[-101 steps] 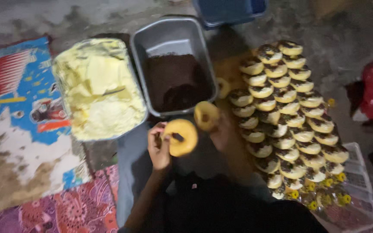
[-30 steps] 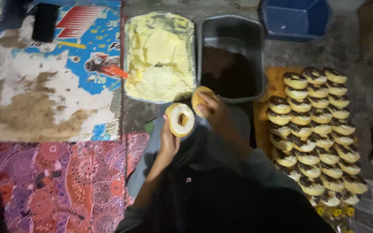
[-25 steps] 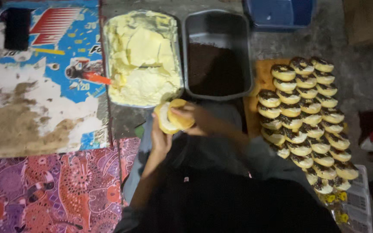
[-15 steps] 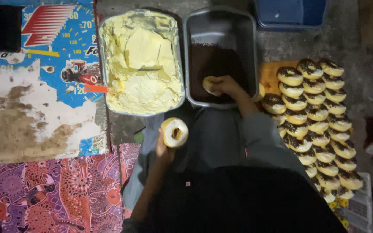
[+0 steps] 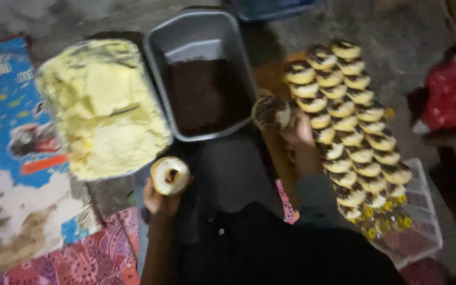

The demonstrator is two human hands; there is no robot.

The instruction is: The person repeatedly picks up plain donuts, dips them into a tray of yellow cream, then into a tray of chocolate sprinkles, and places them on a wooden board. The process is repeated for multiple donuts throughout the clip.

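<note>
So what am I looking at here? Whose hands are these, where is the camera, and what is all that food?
No machine here: a person works with two bare hands, and the single camera sits on their head, looking down at their lap and the floor. The left hand holds a pale ring doughnut spread with cream. The right hand holds a doughnut with a dark crumb coating, beside the rows of finished doughnuts stacked on the right. In front lie two trays: one heaped with yellow cream, and a grey tray holding dark crumbs. Patterned mats cover the floor on the left. The picture is somewhat blurred.
</note>
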